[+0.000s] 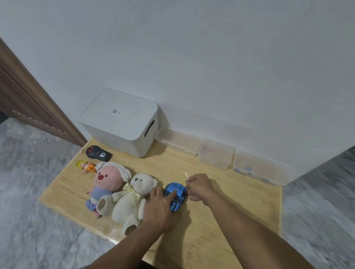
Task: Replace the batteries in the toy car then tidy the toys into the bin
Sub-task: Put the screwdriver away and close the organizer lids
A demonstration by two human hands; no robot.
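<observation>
A shiny blue toy car (178,193) sits on the wooden table (219,216). My left hand (159,208) lies over the car's left side with its fingers across the roof. Just right of the car, my right hand (199,186) has curled fingers that pinch a thin metal tool (187,176), whose tip sticks up and back. The white lidded bin (121,120) stands shut at the table's far left by the wall. To the car's left lie a white teddy bear (131,200), a pink plush (107,184), a small orange figure (86,166) and a black remote control (98,152).
Three clear plastic boxes (216,154) line the wall at the back right; the rightmost holds small items. A wooden door frame (29,96) stands at the left. Marble floor surrounds the low table.
</observation>
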